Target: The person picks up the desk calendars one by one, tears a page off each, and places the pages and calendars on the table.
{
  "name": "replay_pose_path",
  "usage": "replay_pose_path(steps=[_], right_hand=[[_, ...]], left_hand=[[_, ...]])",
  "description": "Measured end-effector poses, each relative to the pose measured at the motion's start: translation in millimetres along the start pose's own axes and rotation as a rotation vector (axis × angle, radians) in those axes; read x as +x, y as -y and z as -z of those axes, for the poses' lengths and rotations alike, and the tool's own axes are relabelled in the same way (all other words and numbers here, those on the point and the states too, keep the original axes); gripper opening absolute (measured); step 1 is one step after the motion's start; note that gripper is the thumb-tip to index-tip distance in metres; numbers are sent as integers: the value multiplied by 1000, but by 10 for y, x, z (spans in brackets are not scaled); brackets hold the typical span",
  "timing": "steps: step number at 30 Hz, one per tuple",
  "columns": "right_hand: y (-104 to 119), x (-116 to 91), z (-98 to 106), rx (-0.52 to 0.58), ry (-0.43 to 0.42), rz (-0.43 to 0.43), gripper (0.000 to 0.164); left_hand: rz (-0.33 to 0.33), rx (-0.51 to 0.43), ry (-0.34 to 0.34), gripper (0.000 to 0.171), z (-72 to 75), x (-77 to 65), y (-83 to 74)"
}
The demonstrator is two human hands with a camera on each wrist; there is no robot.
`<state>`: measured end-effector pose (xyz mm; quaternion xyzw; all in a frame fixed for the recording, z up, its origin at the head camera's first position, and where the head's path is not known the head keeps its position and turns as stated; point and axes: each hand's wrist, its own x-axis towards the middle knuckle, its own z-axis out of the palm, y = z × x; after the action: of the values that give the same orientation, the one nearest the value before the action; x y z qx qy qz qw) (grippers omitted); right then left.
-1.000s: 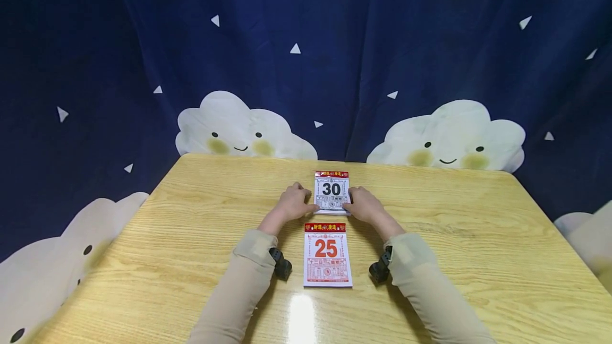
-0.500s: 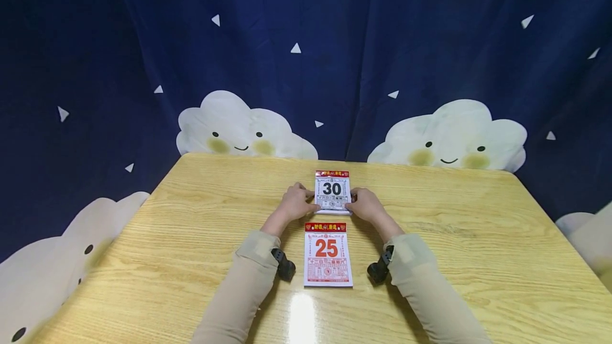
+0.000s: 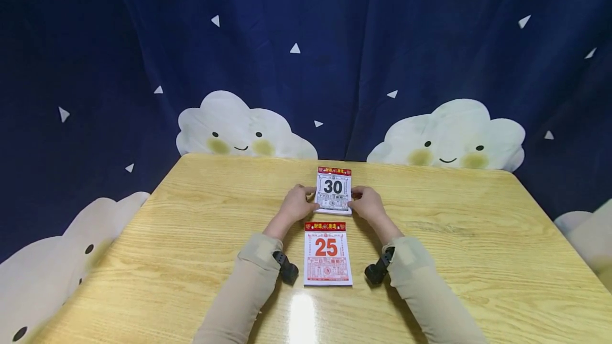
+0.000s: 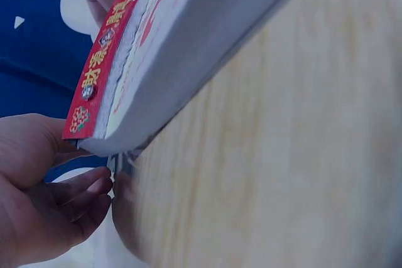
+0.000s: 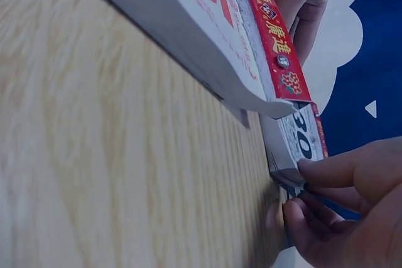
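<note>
A thick tear-off calendar (image 3: 333,187) with a red header and a black 30 is near the far edge of the table, between both hands. My left hand (image 3: 295,203) pinches its left side, thumb over the lower corner of the page. On the opposite side, my right hand (image 3: 368,203) grips it the same way, thumb on the face and fingers at the edge, as the right wrist view also shows. Nearer to me lies a second tear-off calendar (image 3: 327,254) with a red 25, flat between the forearms and untouched.
The wooden table (image 3: 205,248) extends to both sides and ends just beyond the far calendar. Behind it hangs a dark blue curtain (image 3: 268,57) printed with clouds and white triangles. Each wrist carries a small black camera.
The calendar with the 30 has shifted slightly right, and its red header sits higher in the view, with a slight turn. Both hands keep to its sides; the calendar with the 25 stays put.
</note>
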<state>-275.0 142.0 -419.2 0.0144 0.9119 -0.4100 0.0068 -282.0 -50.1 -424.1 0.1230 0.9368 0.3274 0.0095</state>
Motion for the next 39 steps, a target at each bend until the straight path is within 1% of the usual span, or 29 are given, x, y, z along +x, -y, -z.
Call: replay_pose_path(steps=[4,8,13,16,19,23,26,30,33,36,37,39], right_hand=[[2,7,-4,90,-27,-41,44],[7,12,-25,204,-23,-51,45],[20,5,-40,312,-28,-42,45],[30,-4,-32,352,-44,-41,44],[37,-17,-15,385,-53,-37,43],[42,-50,17,408,-48,-9,43],[37,-81,40,461,-30,16,45],[15,-99,61,524,-13,24,49],[0,-104,74,544,-15,27,50],[-6,-113,84,563,-18,29,51],[-6,-116,83,569,-21,26,51],[-1,-125,86,583,-27,26,51]], left_hand=[[6,-77,-14,53,9,3,-25],[22,-132,-28,54,2,5,-20],[38,-194,-88,52,-15,4,2],[41,-234,-121,52,-14,0,-1],[45,-288,-135,53,-6,-11,-11],[53,-371,-133,53,3,-43,-10],[50,-463,-123,53,13,-71,-8],[34,-586,-118,53,28,-92,-12],[38,-640,-116,54,27,-92,-8],[58,-677,-111,52,28,-98,-12],[55,-687,-113,51,33,-106,-17],[51,-709,-113,49,98,-163,-93]])
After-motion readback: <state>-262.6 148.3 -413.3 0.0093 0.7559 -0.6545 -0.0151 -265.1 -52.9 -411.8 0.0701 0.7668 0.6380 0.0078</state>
